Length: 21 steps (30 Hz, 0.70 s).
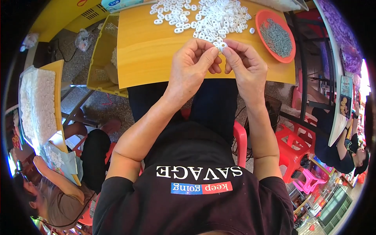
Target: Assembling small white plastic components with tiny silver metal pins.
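Both hands meet over the near part of the yellow table, thumbs and forefingers pinched on one small white plastic piece (223, 45) with round holes. My left hand (194, 58) grips it from the left, its thumb and forefinger at the piece's edge. From the other side my right hand (246, 64) pinches the same piece, the other fingers curled under. Just beyond the fingertips lies a heap of white two-holed plastic pieces (221, 17), with more scattered to its left. A red bowl (260, 17) full of small grey metal screws or pins (277, 38) stands to the right.
The yellow table (149, 58) ends close to my lap. A yellow crate (98, 70) stands by its left side. At the left, a person (58, 192) sits at another table with a bag of white pieces (39, 102). Red stools (293, 145) and another person (346, 156) are at the right.
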Each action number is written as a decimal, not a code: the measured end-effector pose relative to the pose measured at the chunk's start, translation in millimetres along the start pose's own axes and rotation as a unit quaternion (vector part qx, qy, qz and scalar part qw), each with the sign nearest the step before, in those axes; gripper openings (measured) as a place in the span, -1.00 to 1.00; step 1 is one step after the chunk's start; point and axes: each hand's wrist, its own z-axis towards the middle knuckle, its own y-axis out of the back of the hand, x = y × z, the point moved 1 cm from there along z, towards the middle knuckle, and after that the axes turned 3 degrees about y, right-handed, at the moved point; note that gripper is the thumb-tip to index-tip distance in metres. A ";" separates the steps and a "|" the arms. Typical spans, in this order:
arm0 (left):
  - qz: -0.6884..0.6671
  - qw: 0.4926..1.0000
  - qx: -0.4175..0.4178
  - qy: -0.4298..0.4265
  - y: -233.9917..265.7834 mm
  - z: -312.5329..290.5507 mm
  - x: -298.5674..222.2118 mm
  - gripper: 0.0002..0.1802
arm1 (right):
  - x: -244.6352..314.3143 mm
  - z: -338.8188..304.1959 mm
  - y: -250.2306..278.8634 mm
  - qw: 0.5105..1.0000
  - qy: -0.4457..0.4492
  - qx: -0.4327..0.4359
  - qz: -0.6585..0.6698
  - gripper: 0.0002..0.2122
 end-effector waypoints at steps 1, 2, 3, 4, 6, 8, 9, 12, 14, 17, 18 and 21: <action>0.000 1.000 0.000 0.000 -0.2 -0.4 -0.1 -0.84 | -0.2 -0.8 -1.0 1.000 0.005 -0.007 -0.003 -0.81; -0.014 1.000 0.001 -0.004 -0.5 -0.7 -0.2 -0.84 | -0.6 -1.6 -2.1 1.000 0.011 -0.014 -0.005 -0.80; -0.028 1.000 0.003 -0.008 -0.8 -0.9 -0.2 -0.85 | -1.4 -2.6 -4.0 1.000 0.010 -0.014 -0.005 -0.80; -0.028 1.000 0.003 -0.008 -0.7 -1.2 -0.3 -0.85 | -2.3 -3.8 -6.2 1.000 0.017 -0.015 0.007 -0.81; -0.035 0.999 0.000 -0.009 0.1 -1.8 -0.7 -0.85 | -3.1 -4.5 -7.2 0.999 0.023 -0.018 0.020 -0.81; -0.046 0.999 -0.004 -0.004 0.2 -1.4 -0.3 -0.87 | -3.3 -4.7 -7.4 0.999 0.031 -0.013 0.004 -0.82; -0.056 0.998 -0.009 0.000 0.3 -1.3 -0.1 -0.88 | -3.8 -5.0 -9.2 0.999 0.030 -0.013 0.004 -0.82; -0.086 0.996 -0.013 -0.005 0.3 -0.5 3.3 -0.89 | -6.1 -4.8 -13.5 0.999 0.020 -0.028 0.035 -0.83; -0.091 0.996 -0.018 -0.006 0.1 -0.6 4.3 -0.89 | -9.0 -5.4 -15.0 0.998 0.017 -0.022 0.055 -0.83; -0.101 0.995 -0.024 0.001 1.1 -2.3 1.1 -0.89 | -9.2 -3.5 -13.1 0.997 0.007 0.003 0.076 -0.79; -0.107 0.994 -0.025 0.010 1.4 -2.7 -0.8 -0.88 | -8.0 -2.8 -11.5 0.997 0.008 0.002 0.078 -0.79; -0.103 0.995 -0.012 0.014 4.2 -2.0 -5.1 -0.87 | -3.9 -1.9 -10.1 0.996 0.000 0.024 0.083 -0.77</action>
